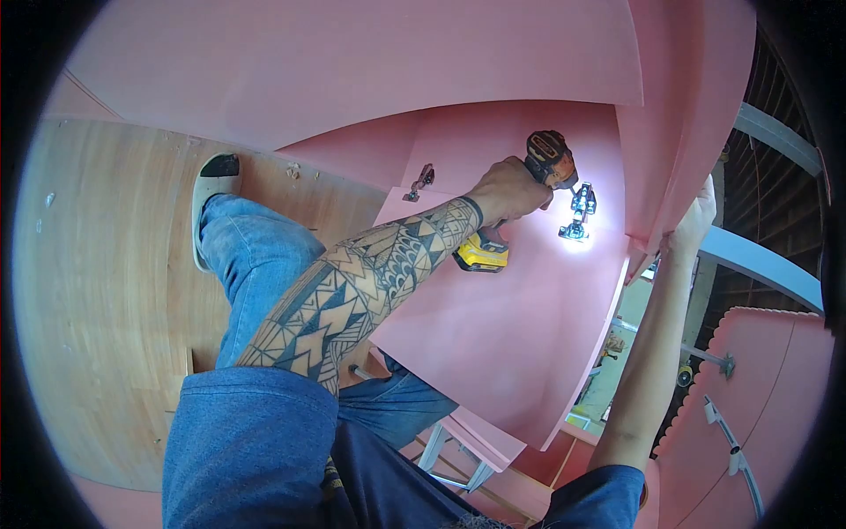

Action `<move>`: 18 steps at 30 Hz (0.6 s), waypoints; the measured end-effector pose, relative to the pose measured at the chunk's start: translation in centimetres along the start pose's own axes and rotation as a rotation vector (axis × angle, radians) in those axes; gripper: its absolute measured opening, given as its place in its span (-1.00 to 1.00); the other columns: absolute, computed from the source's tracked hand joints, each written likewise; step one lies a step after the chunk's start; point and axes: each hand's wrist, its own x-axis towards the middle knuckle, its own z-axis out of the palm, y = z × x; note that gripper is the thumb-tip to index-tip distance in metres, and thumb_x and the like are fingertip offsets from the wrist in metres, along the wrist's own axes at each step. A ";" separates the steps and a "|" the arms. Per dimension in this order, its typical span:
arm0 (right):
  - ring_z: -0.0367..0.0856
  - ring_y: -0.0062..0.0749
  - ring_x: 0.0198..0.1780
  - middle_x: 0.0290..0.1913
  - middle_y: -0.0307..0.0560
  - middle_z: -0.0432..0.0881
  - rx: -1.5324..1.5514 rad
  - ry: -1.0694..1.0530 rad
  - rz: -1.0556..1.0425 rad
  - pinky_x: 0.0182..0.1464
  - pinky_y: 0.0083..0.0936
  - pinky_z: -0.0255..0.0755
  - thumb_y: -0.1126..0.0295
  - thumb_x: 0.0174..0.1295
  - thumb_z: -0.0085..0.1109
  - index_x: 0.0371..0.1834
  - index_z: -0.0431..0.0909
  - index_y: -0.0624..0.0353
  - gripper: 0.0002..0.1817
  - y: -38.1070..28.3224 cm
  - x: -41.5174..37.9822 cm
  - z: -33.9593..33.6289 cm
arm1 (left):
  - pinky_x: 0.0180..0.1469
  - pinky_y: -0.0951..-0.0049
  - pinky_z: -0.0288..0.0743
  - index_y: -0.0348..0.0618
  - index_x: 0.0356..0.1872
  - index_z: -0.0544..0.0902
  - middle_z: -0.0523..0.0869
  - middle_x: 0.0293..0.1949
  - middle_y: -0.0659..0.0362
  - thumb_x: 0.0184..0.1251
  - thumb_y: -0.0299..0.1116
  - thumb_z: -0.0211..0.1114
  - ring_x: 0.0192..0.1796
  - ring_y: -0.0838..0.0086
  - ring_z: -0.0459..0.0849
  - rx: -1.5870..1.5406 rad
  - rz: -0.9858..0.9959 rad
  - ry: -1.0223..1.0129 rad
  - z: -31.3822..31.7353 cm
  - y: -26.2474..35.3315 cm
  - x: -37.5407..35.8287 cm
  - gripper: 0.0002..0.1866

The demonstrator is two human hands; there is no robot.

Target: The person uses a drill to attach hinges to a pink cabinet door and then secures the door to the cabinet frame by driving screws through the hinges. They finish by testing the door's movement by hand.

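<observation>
Head view. Hands well apart. Left hand [511,189], at the end of a tattooed forearm, is closed round the grip of a power drill [550,159]. Right hand [701,207] is raised at the outer edge of a tall pink panel [683,132]; whether it grips or only rests there, cannot tell.

Drill nose sits at the lit metal hinge [579,212], near the right edge of a pink board [493,326]. Second hinge [419,182] lies at the board's upper left corner, well apart from the first.

Edges and room: a curved pink panel [370,62] overhangs the recess; open space between its lower edge and the drill. The tall panel closes in on the right of the hinge. Below the board, a stepladder [454,463] and a bent leg in jeans [260,256] crowd the lower side. Far right, a scalloped pink panel [767,379] carries a metal rail [733,450]. Wood-look surface [115,264] spreads left.

Hard to make out: drill tip and screw heads, lost in glare; right fingers, mostly out of sight; frame corners black.

Markings: black and yellow battery [482,254]; pale marks on the drill body, too small to read.
</observation>
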 end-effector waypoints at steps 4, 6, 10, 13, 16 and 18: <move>0.74 -0.54 -0.12 -0.05 -0.02 0.76 0.029 -0.003 -0.005 -0.14 -0.59 0.68 0.26 0.54 0.34 0.24 0.64 0.36 -0.60 0.3 0.1 -0.3 | -0.33 0.33 0.57 -0.26 -0.24 0.78 0.74 -0.42 0.13 0.15 -0.19 0.48 -0.44 0.42 0.70 -0.007 -0.014 0.001 0.0 0.0 -0.2 -0.69; 0.75 -0.53 -0.13 -0.05 -0.02 0.76 0.028 -0.002 0.004 -0.15 -0.60 0.67 0.26 0.54 0.34 0.24 0.64 0.35 -0.60 0.3 0.2 -0.3 | -0.33 0.33 0.57 -0.26 -0.24 0.78 0.74 -0.42 0.13 0.16 -0.20 0.47 -0.44 0.42 0.70 -0.005 -0.022 -0.021 -0.1 0.2 -0.3 -0.69; 0.73 -0.53 -0.11 -0.02 -0.02 0.74 0.023 0.000 0.053 -0.12 -0.61 0.65 0.24 0.54 0.35 0.26 0.63 0.35 -0.58 0.1 0.1 -0.2 | -0.34 0.32 0.55 -0.24 -0.21 0.77 0.72 -0.43 0.14 0.19 -0.21 0.45 -0.44 0.42 0.68 0.060 -0.042 -0.038 -0.4 0.7 -0.9 -0.70; 0.70 -0.53 -0.07 0.00 -0.02 0.72 0.010 0.024 0.064 -0.06 -0.62 0.63 0.22 0.53 0.36 0.27 0.62 0.36 -0.55 0.2 0.3 -0.3 | -0.34 0.32 0.54 -0.22 -0.21 0.77 0.69 -0.45 0.16 0.20 -0.20 0.45 -0.44 0.44 0.66 0.130 -0.025 -0.029 -0.3 0.4 -0.3 -0.71; 0.68 -0.53 -0.04 0.01 -0.03 0.71 0.034 0.017 0.075 -0.02 -0.61 0.61 0.21 0.54 0.35 0.28 0.62 0.36 -0.54 0.6 0.5 -0.5 | -0.34 0.34 0.54 -0.19 -0.22 0.76 0.68 -0.46 0.18 0.20 -0.19 0.46 -0.43 0.45 0.66 0.047 -0.041 -0.055 -0.3 0.0 0.0 -0.72; 0.69 -0.53 -0.04 0.00 -0.03 0.72 0.041 0.014 0.071 -0.02 -0.60 0.61 0.21 0.53 0.35 0.28 0.62 0.36 -0.54 0.7 0.6 -0.6 | -0.34 0.34 0.54 -0.17 -0.23 0.76 0.66 -0.47 0.19 0.21 -0.19 0.46 -0.43 0.45 0.65 0.049 -0.025 -0.062 -0.2 -0.1 0.1 -0.73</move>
